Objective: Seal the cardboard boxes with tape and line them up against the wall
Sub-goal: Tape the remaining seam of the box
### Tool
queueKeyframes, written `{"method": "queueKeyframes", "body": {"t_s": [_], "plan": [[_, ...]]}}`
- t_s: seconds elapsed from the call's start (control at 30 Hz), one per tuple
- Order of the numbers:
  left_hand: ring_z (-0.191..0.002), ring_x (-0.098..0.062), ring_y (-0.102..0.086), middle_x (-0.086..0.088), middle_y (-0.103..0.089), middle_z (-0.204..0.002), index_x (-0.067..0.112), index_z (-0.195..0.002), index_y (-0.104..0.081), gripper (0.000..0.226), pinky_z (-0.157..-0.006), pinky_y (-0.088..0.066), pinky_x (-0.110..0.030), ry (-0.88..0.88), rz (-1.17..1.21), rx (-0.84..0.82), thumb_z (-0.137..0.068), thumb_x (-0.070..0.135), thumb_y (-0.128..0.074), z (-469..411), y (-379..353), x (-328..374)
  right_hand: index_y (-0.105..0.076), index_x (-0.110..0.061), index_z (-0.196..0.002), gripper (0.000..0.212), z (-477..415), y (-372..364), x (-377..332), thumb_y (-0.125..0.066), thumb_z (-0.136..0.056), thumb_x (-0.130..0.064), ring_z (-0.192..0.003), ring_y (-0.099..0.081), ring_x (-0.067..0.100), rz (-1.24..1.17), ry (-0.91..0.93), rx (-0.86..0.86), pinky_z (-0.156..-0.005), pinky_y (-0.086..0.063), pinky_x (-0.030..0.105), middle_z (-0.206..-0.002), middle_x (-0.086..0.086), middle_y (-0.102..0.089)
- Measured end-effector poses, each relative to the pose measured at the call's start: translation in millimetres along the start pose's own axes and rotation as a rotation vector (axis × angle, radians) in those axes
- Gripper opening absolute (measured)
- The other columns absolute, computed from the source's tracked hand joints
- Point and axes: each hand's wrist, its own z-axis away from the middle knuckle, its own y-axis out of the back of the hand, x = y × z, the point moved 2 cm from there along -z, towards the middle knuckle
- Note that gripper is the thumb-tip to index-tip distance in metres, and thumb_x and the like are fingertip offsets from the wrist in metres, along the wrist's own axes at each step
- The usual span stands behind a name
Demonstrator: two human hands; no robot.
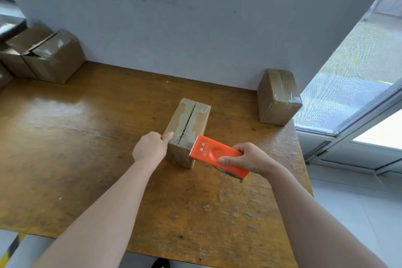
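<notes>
A pale wall (195, 17) is seen across 12 o'clock, and a worn wooden table (76, 137) is set against it. At 10 o'clock a cluster of cardboard boxes (54, 56) is stacked by the wall; one flap is raised, the contents cannot be made out, and the cluster is cut off by the left edge. At 2 o'clock a taped box (278, 98) is placed against the wall, its long axis toward 12 o'clock. At the table's centre, well apart from the wall, the cardboard box (187, 128) is laid with its long axis running from 6 toward 12 o'clock; a dark seam is left open along its top, and nothing inside can be seen. An orange tape dispenser (215, 154) is held at its near right corner, toothed edge pointed toward 10 o'clock; its roll is mostly hidden. The dispenser is gripped by the right hand (250, 159). The box's near left edge is held by the left hand (150, 148), thumb on top, fingers curled at the side.
</notes>
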Motion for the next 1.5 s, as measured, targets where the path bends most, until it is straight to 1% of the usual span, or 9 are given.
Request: {"method": "queueKeyframes", "body": {"t_s": [0.2,0.4,0.6,0.87,1.07,1.2,1.33,1.4,1.5], "plan": [[-0.061,-0.015,-0.053,-0.004,-0.063,-0.080,0.012,-0.093,-0.065,0.056,-0.046,-0.032,-0.026,-0.008,0.002,0.006,-0.097,0.060,-0.035,0,-1,-2,-0.072,-0.020,-0.090,0.049,3,12,7,-0.082,-0.064,-0.060,-0.079,-0.071,0.019,0.067,-0.018,0.006,-0.067,-0.057,0.034,-0.087,0.002,-0.075],[-0.061,-0.018,-0.056,-0.002,-0.060,-0.071,0.013,-0.078,-0.059,0.055,-0.048,-0.034,-0.027,-0.001,0.039,-0.028,-0.097,0.060,-0.036,1,1,-1,-0.074,-0.020,-0.088,0.051,4,17,22,-0.084,-0.061,-0.062,-0.078,-0.073,0.026,0.095,-0.047,0.015,-0.072,-0.059,0.047,-0.084,0.006,-0.075],[-0.058,-0.017,-0.052,0.000,-0.053,-0.067,0.008,-0.087,-0.064,0.058,-0.047,-0.032,-0.027,-0.001,0.046,-0.024,-0.097,0.059,-0.037,2,1,0,-0.073,-0.021,-0.091,0.045,10,22,19,-0.078,-0.070,-0.061,-0.074,-0.066,0.012,0.211,-0.086,0.056,-0.063,-0.048,0.026,-0.081,-0.004,-0.071],[-0.063,-0.019,-0.056,-0.002,-0.059,-0.071,0.011,-0.083,-0.061,0.055,-0.048,-0.034,-0.028,-0.003,0.058,-0.030,-0.096,0.060,-0.039,1,0,0,-0.060,-0.020,-0.078,0.056,-6,7,-38,-0.069,-0.070,-0.074,-0.074,-0.058,0.014,0.551,-0.178,0.053,-0.055,-0.040,0.027,-0.079,-0.004,-0.061],[-0.059,-0.014,-0.051,0.000,-0.055,-0.070,0.007,-0.092,-0.065,0.056,-0.046,-0.031,-0.026,-0.010,0.061,-0.022,-0.097,0.057,-0.041,4,2,1,-0.057,-0.021,-0.072,0.037,-1,-10,-96,-0.070,-0.077,-0.055,-0.062,-0.055,0.012,0.768,-0.183,0.162,-0.051,-0.039,0.024,-0.072,-0.004,-0.060],[-0.058,-0.013,-0.050,0.000,-0.054,-0.068,0.009,-0.085,-0.059,0.053,-0.045,-0.030,-0.026,-0.024,0.038,-0.028,-0.097,0.058,-0.040,6,6,3,-0.054,-0.019,-0.070,0.029,1,-20,-112,-0.066,-0.085,-0.041,-0.064,-0.055,0.014,0.873,-0.168,0.256,-0.056,-0.044,0.026,-0.072,-0.003,-0.058],[-0.055,-0.015,-0.053,-0.001,-0.056,-0.065,0.013,-0.073,-0.056,0.055,-0.045,-0.032,-0.025,-0.054,0.003,-0.032,-0.095,0.061,-0.039,12,8,6,-0.068,-0.012,-0.093,0.019,-4,-57,-90,-0.064,-0.090,-0.031,-0.083,-0.062,0.020,0.895,-0.179,0.244,-0.063,-0.046,0.030,-0.080,-0.001,-0.059],[-0.050,-0.015,-0.049,0.000,-0.051,-0.059,0.014,-0.065,-0.049,0.057,-0.044,-0.030,-0.025,-0.041,0.016,-0.029,-0.095,0.062,-0.039,13,10,4,-0.068,-0.013,-0.103,0.032,-4,-77,-64,-0.063,-0.091,-0.042,-0.095,-0.065,0.023,0.808,-0.230,0.171,-0.070,-0.050,0.031,-0.097,0.001,-0.067],[-0.051,-0.015,-0.053,0.000,-0.056,-0.061,0.015,-0.066,-0.054,0.058,-0.044,-0.032,-0.025,-0.049,-0.014,-0.011,-0.095,0.063,-0.038,15,11,3,-0.067,-0.015,-0.102,0.048,-5,-56,-46,-0.058,-0.090,-0.060,-0.090,-0.066,0.023,0.718,-0.284,0.321,-0.073,-0.054,0.032,-0.094,0.001,-0.067]]}}
